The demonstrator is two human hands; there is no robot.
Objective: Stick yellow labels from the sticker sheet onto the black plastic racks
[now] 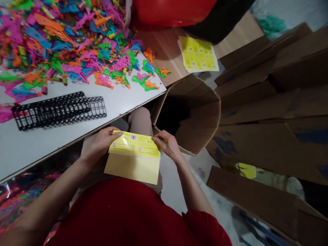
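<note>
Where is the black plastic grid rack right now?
The black grid rack lies on the white table, left of frame, below the pile of colourful toys.

A pale yellow paper card — its upper flap brighter yellow with small dark print — lies over a red garment. On the white table spreads a heap of small plastic toys in pink, orange, green and blue, beside a black grid rack. A yellow printed sheet rests on light wood; brown cardboard boxes carry blue smudges.
</note>
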